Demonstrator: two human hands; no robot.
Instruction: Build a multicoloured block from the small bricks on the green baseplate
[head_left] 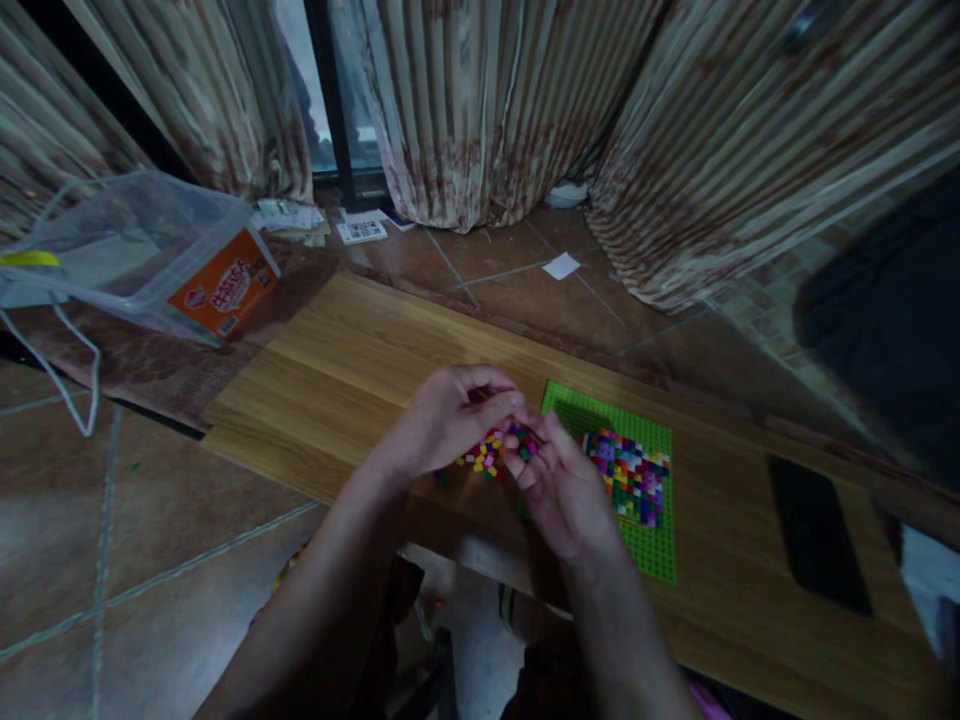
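Note:
My left hand (465,415) and my right hand (559,480) meet fingertip to fingertip above a loose pile of small coloured toy bricks (484,455). The left fingers are bent in a pinch. My right palm is turned partly up, its fingers curled and its thumb near the left fingertips. Whatever lies between the fingers is too small and dim to name. Just right of my right hand, a green studded baseplate (649,555) carries a tightly set block of many-coloured bricks (630,475). The hands hide part of the pile.
A wooden bench top (360,345) runs under everything. Towards its right end lies a dark phone-like slab (817,535). A clear plastic bin (142,260) with an orange label is at the left. Papers (362,229) lie on the tiled floor before long curtains (465,110).

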